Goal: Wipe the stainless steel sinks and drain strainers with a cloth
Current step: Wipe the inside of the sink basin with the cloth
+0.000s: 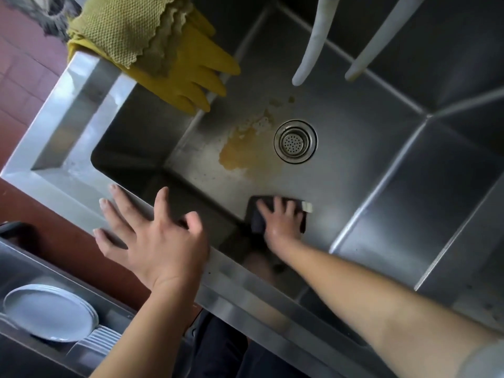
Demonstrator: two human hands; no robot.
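The person is leaning over a stainless steel sink (368, 173) and pressing a dark cloth (257, 219) flat against the basin floor with the right hand (282, 222), its fingers spread and bearing down on the cloth rather than curling around it. The cloth is lying near the front wall of the basin, apart from the drain strainer (295, 141), which is sitting in the middle of the floor. The left hand (155, 236) is hanging open and empty over the front rim, fingers splayed, seemingly bracing or about to brace there. A yellowish stain (242, 151) is spreading across the floor just beside the strainer, so the wiping appears to be at an early stage, with the floor being worked and the strainer not yet reached. The next move is likely calling for a firm sweep of the cloth forward through the stain toward the drain. A yellow rubber glove (188, 75) and a yellow-green rag (122, 31) are draping over the far corner, and two white spouts (313, 50) are hanging above the basin.
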